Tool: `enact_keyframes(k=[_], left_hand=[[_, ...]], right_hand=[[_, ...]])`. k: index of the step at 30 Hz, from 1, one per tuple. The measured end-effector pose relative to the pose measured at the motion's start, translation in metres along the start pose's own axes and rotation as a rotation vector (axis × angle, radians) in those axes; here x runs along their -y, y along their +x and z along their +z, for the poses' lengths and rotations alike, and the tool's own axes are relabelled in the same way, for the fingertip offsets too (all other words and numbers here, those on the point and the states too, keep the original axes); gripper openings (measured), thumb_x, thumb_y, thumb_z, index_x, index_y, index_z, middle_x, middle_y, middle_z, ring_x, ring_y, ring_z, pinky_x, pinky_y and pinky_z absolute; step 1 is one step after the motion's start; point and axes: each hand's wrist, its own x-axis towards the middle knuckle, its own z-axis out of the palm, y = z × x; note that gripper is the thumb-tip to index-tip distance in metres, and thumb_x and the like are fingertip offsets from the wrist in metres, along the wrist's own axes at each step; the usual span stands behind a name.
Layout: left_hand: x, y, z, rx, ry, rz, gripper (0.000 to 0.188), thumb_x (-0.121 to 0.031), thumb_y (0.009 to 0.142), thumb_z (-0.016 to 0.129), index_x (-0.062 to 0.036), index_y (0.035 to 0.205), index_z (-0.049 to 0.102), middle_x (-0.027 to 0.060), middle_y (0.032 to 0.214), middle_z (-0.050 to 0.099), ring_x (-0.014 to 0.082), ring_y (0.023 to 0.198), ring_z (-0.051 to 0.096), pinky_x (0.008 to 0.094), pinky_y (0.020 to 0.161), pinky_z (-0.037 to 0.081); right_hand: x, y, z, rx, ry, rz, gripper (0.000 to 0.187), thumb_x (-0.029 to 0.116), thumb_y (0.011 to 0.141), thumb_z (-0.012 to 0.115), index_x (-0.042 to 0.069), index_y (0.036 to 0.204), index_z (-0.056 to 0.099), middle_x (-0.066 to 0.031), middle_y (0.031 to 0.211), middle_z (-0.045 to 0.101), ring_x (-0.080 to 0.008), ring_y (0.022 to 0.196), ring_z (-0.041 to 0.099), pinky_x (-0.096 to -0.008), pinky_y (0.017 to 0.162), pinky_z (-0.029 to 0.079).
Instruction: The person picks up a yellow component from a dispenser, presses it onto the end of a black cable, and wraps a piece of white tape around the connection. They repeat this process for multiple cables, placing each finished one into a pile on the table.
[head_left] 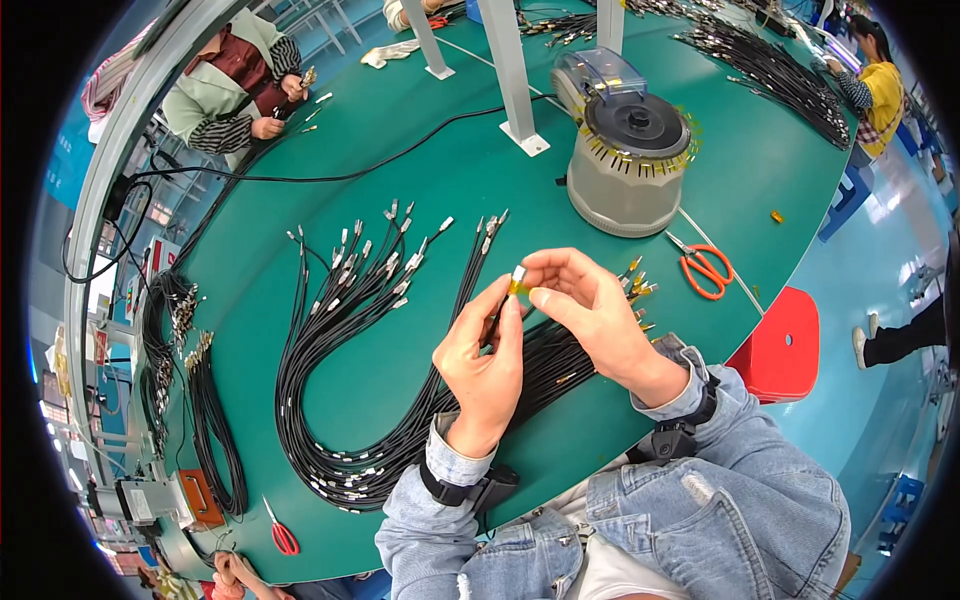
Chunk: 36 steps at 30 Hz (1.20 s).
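The left hand [475, 365] pinches a black cable end [519, 272], at its one o'clock; best, I think, to keep it steady. The right hand [595, 320], half closed, is at the yellow tape [516, 287]; it should press this flat, without wrinkle. The cable end looks slim, pale above the yellow. Farther, at twelve o'clock from the right hand, stands a round dispenser [628, 185].

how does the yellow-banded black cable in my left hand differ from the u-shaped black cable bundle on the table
The black, yellow-banded cable is held up in the left hand; the U-shaped black cable bundle lies on the green table. The cable wears yellow near its tip; the bundle's upper-left ends show none. Both have silvery ends.
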Motion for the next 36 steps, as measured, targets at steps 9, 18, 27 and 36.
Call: enact_keyframes(k=[9,18,27,36], left_hand=[[-0.0001,-0.0019,-0.0005,0.013,-0.012,-0.046,0.021,0.002,0.083,0.059,0.004,0.105,0.06,0.005,0.081,0.063,0.0019,0.061,0.053,0.014,0.047,0.04],[-0.0008,-0.002,0.0,-0.023,-0.113,-0.161,0.008,-0.001,0.084,0.059,0.0032,0.091,0.059,0.0033,0.069,0.059,0.0029,0.05,0.049,0.015,0.042,0.036],[-0.0044,-0.0026,0.0003,0.046,-0.102,-0.173,0.01,-0.007,0.088,0.056,0.0018,0.085,0.057,0.0035,0.061,0.057,0.0037,0.047,0.047,0.016,0.04,0.035],[0.0009,-0.0059,0.0009,0.042,-0.083,-0.19,0.01,-0.007,0.087,0.056,0.0016,0.082,0.058,0.0011,0.059,0.055,0.0037,0.048,0.048,0.0178,0.041,0.035]], right_hand=[[-0.0029,-0.002,-0.002,0.024,-0.012,-0.053,0.016,0.01,0.083,0.059,-0.002,0.093,0.057,-0.0042,0.089,0.058,-0.0104,0.085,0.053,-0.0264,0.079,0.042],[-0.0049,0.0001,-0.0039,0.012,-0.067,-0.071,0.012,0.011,0.084,0.06,-0.002,0.084,0.06,-0.0029,0.083,0.058,-0.0095,0.08,0.053,-0.0253,0.075,0.042],[-0.0062,-0.0001,-0.0022,0.007,-0.084,-0.123,0.013,0.011,0.083,0.061,-0.002,0.083,0.06,-0.0031,0.081,0.057,-0.0095,0.079,0.053,-0.0249,0.073,0.041],[-0.0063,-0.0004,-0.006,0.049,-0.173,-0.15,0.008,0.005,0.084,0.059,-0.003,0.084,0.058,-0.0053,0.087,0.055,-0.0114,0.083,0.051,-0.0255,0.077,0.041]])
